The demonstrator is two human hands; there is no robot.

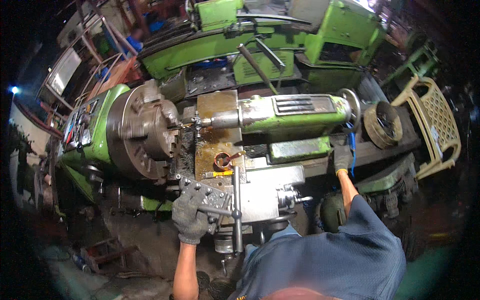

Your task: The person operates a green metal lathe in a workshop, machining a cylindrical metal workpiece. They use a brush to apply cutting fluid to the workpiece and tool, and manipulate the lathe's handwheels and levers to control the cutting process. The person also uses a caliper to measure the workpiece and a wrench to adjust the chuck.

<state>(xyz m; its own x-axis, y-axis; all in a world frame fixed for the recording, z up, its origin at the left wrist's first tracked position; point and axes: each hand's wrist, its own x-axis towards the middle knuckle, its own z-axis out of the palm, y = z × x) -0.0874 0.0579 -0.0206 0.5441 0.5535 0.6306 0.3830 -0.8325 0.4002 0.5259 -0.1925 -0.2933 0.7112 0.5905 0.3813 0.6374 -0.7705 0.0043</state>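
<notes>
My gloved left hand (190,220) is closed at the near left corner of the bolted tool post (204,192), around the end of a lever (217,210). That lever joins a long upright bar (238,230). My gloved right hand (342,156) reaches to the near side of the green tailstock (300,112), below its handwheel (352,107) and beside a blue strip (352,150). Shadow hides its fingers. On the left, the big lathe chuck (145,130) looks smeared, as if turning. A drill bit (174,128) in the tailstock spindle (225,119) points at the chuck.
A round tin (222,161) with a brush and a yellow-handled tool (218,174) lie on the carriage. A wide metal ring (382,125) stands on the bed's right end, near a beige plastic chair (435,120). Tools rest on the headstock (82,125). Another green machine (215,47) stands behind.
</notes>
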